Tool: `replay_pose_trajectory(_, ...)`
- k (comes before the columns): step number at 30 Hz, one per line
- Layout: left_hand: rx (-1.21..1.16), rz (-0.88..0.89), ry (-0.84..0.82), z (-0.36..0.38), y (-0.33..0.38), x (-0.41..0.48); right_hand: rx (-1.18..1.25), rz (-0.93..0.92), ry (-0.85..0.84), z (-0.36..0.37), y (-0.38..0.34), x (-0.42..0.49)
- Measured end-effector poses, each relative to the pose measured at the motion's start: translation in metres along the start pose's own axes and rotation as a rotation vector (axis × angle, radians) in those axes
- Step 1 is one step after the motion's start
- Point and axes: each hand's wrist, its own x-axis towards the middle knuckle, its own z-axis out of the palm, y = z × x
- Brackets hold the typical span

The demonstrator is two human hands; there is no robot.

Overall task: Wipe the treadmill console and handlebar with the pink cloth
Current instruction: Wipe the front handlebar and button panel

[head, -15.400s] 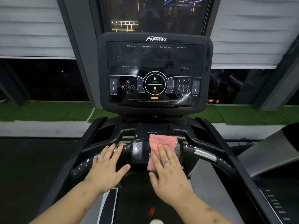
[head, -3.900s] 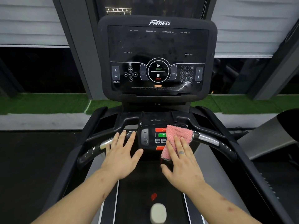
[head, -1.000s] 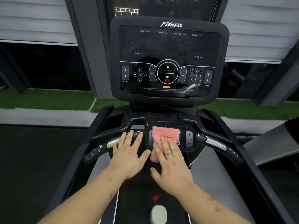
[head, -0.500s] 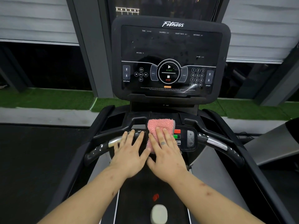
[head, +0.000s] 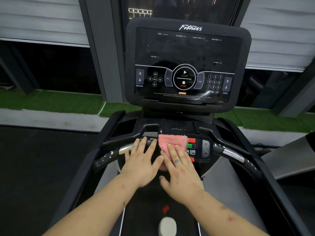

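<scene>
My right hand lies flat with fingers straight, pressing the pink cloth onto the left end of the small button panel at the middle of the handlebar. My left hand rests flat on the bar just beside the cloth, holding nothing. The bar runs crosswise, so I judge the next stroke goes sideways. The big console stands beyond and above. The cloth's near edge and the buttons beneath it are hidden.

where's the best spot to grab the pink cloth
Probably its far edge, pinched from above: that half of the pink cloth lies bare on the control panel, while the right hand lays straight fingers over the near half.
</scene>
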Motion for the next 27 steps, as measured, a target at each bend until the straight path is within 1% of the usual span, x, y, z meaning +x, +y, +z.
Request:
replay_pose_trajectory(3, -0.011, -0.003, 0.003, 0.000, 0.000, 0.000, 0.008, 0.000, 0.054, -0.009, -0.005, 0.014)
replay_pose_trajectory(7, -0.031, -0.004, 0.010, 0.001, -0.001, 0.001, 0.008, -0.001, 0.054, -0.014, -0.008, 0.022)
replay_pose_trajectory(17, -0.002, -0.005, -0.001, -0.002, 0.000, 0.000, -0.035, -0.060, -0.018, 0.002, 0.008, -0.006)
replay_pose_trajectory(24, 0.049, 0.053, -0.029, -0.004, -0.013, 0.001, -0.026, -0.048, -0.013, -0.009, 0.007, 0.002)
replay_pose_trajectory(27, 0.094, 0.108, -0.047, -0.006, -0.024, 0.002, -0.022, -0.028, 0.020, -0.020, 0.000, 0.017)
